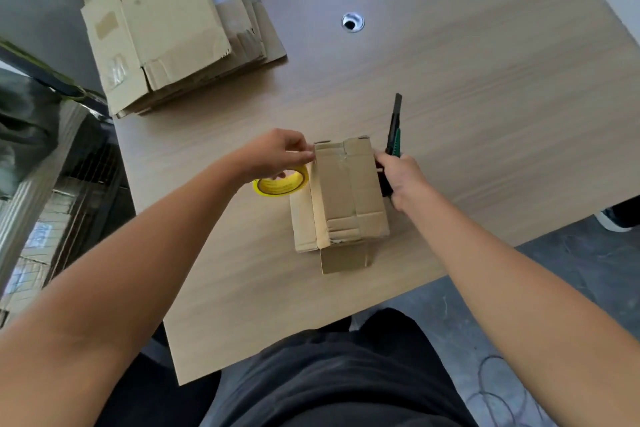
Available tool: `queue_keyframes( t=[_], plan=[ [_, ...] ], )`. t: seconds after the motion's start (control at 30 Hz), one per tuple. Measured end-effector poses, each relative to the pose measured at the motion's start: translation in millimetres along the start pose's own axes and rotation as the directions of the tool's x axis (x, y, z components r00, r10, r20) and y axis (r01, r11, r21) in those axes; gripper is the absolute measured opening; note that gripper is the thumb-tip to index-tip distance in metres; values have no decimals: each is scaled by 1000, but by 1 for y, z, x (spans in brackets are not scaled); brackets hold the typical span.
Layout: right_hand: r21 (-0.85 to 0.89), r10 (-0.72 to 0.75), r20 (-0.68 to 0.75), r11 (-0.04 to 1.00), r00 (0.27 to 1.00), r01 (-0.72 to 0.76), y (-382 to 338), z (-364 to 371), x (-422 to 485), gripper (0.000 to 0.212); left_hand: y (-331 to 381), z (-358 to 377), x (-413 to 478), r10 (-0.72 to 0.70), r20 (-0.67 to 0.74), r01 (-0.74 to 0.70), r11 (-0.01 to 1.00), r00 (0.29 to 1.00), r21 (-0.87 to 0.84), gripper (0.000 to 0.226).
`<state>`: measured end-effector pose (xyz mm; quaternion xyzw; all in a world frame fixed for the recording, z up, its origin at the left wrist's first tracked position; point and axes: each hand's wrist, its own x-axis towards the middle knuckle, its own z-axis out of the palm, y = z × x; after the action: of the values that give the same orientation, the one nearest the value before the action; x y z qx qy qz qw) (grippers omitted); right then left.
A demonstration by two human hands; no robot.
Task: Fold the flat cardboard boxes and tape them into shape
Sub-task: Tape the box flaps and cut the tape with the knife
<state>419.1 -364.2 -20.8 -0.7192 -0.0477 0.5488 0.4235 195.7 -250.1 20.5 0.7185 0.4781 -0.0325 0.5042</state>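
The cardboard box (341,198) lies folded near the middle of the surface (485,97), in front of the person. Its long axis runs from the near edge towards the far side, leaning slightly left, with one loose flap sticking out at the near end. A glossy strip runs along its top seam.

The left hand (277,154) is at the box's far left corner, its grip closed to a pinch of thumb and forefinger on that edge. Whether tape is also caught between them cannot be told. Just under this hand, touching the box's left side, lies a yellow tape roll (280,184). The right hand (403,180) is against the box's right side, its grip curled round a black and green utility knife (394,128), which points away from the person.

Well apart, at the far left, is a stack of flat boxes (180,35). The surface is pale wood grain with a round cable hole (352,22). Around it is grey floor (571,270), with wire racks (69,191) to the left.
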Motion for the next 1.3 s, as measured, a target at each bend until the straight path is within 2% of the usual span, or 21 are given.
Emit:
queue_keyframes(
  t=[0.07, 0.13, 0.2, 0.27, 0.3, 0.37, 0.47, 0.53, 0.67, 0.8, 0.9, 1.03, 1.13, 1.2, 1.3],
  plan=[
    [-92, 29, -1, 995, 1000, -29, 3, 1, 4, 31, -10, 6, 0, -22, -3, 22, 997, 1000, -79, 16],
    [-215, 20, 10, 977, 1000, -17, 3, -1, 0, 27, -17, 13, -3, -46, -17, 43, 990, 999, -136, 19],
    [-409, -146, -38, 905, 989, 118, -2, -7, -9, 23, -21, 20, -6, -71, -25, 65, 983, 997, -174, 18],
    [-569, -398, -95, 774, 912, 279, -11, -13, -26, 23, -24, 26, -7, -95, -50, 83, 975, 994, -204, 18],
    [-615, -477, -64, 711, 876, 342, -16, -12, -39, 24, -25, 29, -7, -104, -67, 87, 973, 992, -213, 17],
    [-679, -525, 111, 580, 844, 450, -20, 3, -64, 28, -23, 34, -7, -110, -91, 85, 968, 990, -236, 16],
    [-805, -403, 353, 329, 844, 494, -6, 27, -89, 38, -18, 39, -9, -114, -139, 77, 965, 984, -250, 19],
    [-866, -343, 359, 226, 868, 447, 3, 36, -100, 55, -15, 41, -12, -110, -178, 67, 971, 978, -231, 19],
    [-896, -308, 331, 194, 892, 400, 14, 41, -111, 60, -18, 41, -24, -84, -164, 62, 989, 983, -133, 20],
    [-910, -289, 331, 153, 898, 385, 13, 49, -113, 64, -39, 36, -40, -85, -183, 37, 967, 979, -251, 30],
    [-915, -261, 360, 87, 895, 394, 14, 52, -112, 65, -53, 31, -50, -42, -178, -3, 969, 983, -247, 25],
    [-922, -249, 373, 12, 894, 388, 21, 57, -111, 64, -50, 22, -45, -129, -226, 149, 986, 966, 74, 29],
    [-931, -243, 362, -46, 900, 362, 23, 61, -109, 65, -43, 18, -44, -112, -190, 129, 988, 975, 79, 10],
    [-936, -224, 351, -73, 909, 343, 24, 64, -109, 65, -40, 21, -47, -106, -179, 124, 988, 978, 91, 11],
    [-946, -170, 321, -88, 932, 310, 25, 68, -108, 60, -32, 27, -56, -23, -247, 86, 965, 969, 249, 13]
  ],
)
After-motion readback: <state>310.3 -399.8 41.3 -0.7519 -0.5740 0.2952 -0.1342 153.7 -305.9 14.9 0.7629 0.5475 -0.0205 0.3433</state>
